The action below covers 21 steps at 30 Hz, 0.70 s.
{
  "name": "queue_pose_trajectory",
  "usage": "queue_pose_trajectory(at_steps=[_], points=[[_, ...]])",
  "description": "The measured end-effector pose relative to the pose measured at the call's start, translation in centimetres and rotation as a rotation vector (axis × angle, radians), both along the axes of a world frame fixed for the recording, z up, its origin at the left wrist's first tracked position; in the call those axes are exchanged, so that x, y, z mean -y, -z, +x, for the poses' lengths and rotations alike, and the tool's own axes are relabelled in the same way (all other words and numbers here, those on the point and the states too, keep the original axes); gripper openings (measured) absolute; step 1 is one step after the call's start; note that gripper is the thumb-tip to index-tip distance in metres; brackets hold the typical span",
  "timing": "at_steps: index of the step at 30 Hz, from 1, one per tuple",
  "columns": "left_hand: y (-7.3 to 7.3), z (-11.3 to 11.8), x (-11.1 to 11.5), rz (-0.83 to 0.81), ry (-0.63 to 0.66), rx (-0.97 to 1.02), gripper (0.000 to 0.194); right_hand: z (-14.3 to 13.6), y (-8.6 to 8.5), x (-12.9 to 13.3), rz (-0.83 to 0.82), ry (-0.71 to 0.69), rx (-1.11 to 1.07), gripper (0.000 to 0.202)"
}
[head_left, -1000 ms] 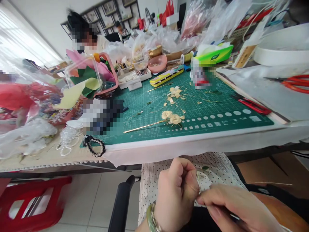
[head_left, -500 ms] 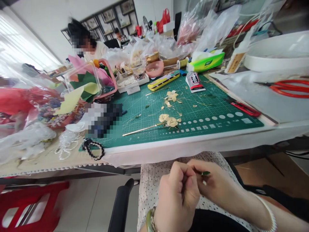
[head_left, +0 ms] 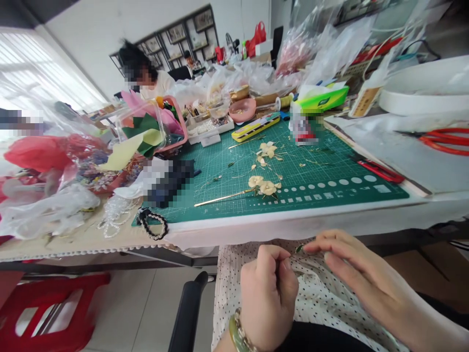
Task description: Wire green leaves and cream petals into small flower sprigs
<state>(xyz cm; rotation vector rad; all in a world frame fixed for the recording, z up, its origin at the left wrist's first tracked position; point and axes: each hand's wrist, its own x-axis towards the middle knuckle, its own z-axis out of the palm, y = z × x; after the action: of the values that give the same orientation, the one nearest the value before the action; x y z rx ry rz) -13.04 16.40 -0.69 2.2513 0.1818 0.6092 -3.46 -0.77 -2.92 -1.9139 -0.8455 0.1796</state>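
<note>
Left hand (head_left: 269, 298): one, curled in a closed grip below the tabletop (head_left: 256, 227) edge; what it pinches cannot be told.
Right hand (head_left: 351, 266): one, fingertips pinching one small green leaf (head_left: 299, 248), just below the tabletop edge.
Mat (head_left: 311, 188): one, green, on the tabletop.
Hairpin (head_left: 234, 194): one gold pin with cream flowers, on the mat's near side.
Scissors (head_left: 445, 139): one red pair, right of the mat.

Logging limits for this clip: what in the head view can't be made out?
- Small green leaf piece: too small; any stem is hidden inside the closed left hand.
- Right hand: grip unclear, wrist cut by the edge.
- Glue tube label: pixelated.
- Red plastic stool: motion-blurred.
</note>
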Motion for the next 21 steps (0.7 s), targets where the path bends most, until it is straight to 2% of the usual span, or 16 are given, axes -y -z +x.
queue_pose_trajectory(at_steps=[2,4,5,7,10,13,15,17,21], points=[[0.6,-0.1,0.6,-0.058,0.004,-0.003,0.016,1.3,-0.7,-0.6,0.020,-0.006,0.024,0.026],[1.3,0.1,1.3,-0.148,-0.032,-0.005,0.013,2.3,-1.7,-1.4,0.004,-0.081,0.051,0.027],[1.6,0.4,1.5,-0.222,-0.035,-0.027,0.011,2.6,-2.2,-1.9,-0.005,-0.120,0.090,0.029],[2.0,1.1,1.6,-0.459,0.036,-0.150,0.015,3.2,-3.1,-2.7,-0.003,-0.185,0.215,0.034],[1.6,2.1,0.9,-0.882,0.139,-0.207,0.043,4.3,-4.5,-3.9,0.036,-0.259,0.391,0.037],[0.9,2.3,-0.4,-1.106,0.126,-0.089,0.062,7.1,-6.3,-6.2,-0.048,-0.359,0.482,0.044],[0.4,2.2,-1.1,-1.151,0.087,-0.054,0.064,10.1,-7.4,-8.9,-0.175,-0.384,0.551,0.045],[0.3,2.0,-1.5,-1.193,0.060,-0.050,0.066,13.4,-8.1,-12.5,-0.247,-0.308,0.611,0.037],[0.8,2.4,-1.5,-1.306,0.046,-0.006,0.071,18.0,-7.6,-20.3,-0.439,-0.287,0.672,0.017]])
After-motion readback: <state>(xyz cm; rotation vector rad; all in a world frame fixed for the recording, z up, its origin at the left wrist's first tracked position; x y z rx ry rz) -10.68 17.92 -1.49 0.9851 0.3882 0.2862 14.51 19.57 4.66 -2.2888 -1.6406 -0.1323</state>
